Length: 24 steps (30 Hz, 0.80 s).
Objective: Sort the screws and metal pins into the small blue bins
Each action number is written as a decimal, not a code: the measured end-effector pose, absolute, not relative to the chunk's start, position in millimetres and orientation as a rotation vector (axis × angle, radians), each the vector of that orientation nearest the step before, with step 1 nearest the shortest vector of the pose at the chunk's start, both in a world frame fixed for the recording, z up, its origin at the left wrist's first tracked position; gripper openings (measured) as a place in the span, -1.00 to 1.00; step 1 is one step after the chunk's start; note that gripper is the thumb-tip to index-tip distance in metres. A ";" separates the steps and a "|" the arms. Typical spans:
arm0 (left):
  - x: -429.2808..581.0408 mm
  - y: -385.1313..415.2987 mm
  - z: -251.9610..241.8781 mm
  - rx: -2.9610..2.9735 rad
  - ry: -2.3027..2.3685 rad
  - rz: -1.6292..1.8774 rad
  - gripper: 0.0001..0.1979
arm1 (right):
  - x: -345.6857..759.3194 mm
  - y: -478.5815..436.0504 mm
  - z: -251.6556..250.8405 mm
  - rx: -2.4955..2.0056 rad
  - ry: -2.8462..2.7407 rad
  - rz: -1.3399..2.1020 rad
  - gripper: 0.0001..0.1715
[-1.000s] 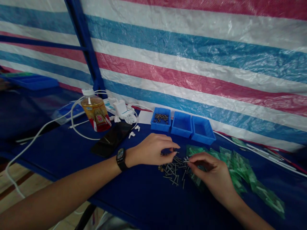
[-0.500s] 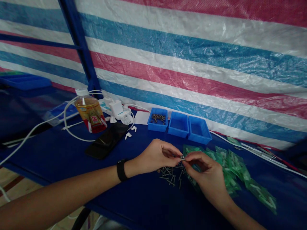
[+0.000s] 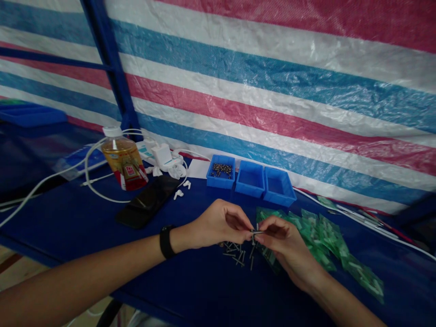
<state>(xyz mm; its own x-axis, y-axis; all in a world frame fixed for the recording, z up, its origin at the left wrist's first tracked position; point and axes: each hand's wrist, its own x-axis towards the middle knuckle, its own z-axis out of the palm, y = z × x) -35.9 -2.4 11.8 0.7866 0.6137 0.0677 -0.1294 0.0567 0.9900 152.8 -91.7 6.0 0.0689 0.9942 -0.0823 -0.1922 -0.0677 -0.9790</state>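
Observation:
My left hand [image 3: 218,223], with a black watch on the wrist, and my right hand [image 3: 282,243] meet fingertip to fingertip just above a loose pile of small metal screws [image 3: 236,252] on the blue table [image 3: 85,222]. Both hands are pinched shut on a small metal screw [image 3: 256,231] held between them. Right of my right hand lies a spread of small green plastic bags [image 3: 327,240]. Behind the hands stand three small blue bins; the left bin [image 3: 220,171] holds several small dark metal parts, while the middle bin [image 3: 250,177] and right bin [image 3: 278,185] look empty.
A bottle of amber liquid [image 3: 123,159], a black phone [image 3: 147,200], white cables and chargers [image 3: 163,156] and white earbuds [image 3: 180,190] lie at the back left. A striped tarpaulin [image 3: 272,81] closes the back, with a blue pole [image 3: 109,63] at the left.
My hands came together over the screw pile: the left left the pile, the right rose from the bags, and both now pinch one small screw. The view drifted slightly.

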 end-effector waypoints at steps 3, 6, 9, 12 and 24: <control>-36.3 -2.6 10.6 1.407 0.403 0.551 -0.81 | 150.9 -92.4 12.5 -1.117 -0.959 1.394 -0.66; -37.0 -2.8 11.5 1.407 0.393 0.535 -0.81 | 150.0 -91.1 16.9 -1.074 -0.939 1.482 -0.62; -37.8 -2.8 14.3 1.394 0.380 0.536 -0.83 | 150.9 -89.7 18.7 -1.066 -0.907 1.535 -0.60; -39.3 -1.6 17.1 1.384 0.369 0.540 -0.82 | 153.9 -89.6 18.4 -1.086 -0.886 1.532 -0.60; -42.7 5.4 21.1 1.344 0.411 0.590 -0.71 | 172.5 -87.3 30.9 -1.097 -0.936 1.197 -0.65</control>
<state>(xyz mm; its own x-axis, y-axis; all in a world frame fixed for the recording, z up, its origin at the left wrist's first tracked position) -42.7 5.4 21.1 0.7875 0.6137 0.0562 -0.1599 0.1153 0.9804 172.5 -87.3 30.9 0.1463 0.9892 -0.0088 -0.2301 0.0254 -0.9728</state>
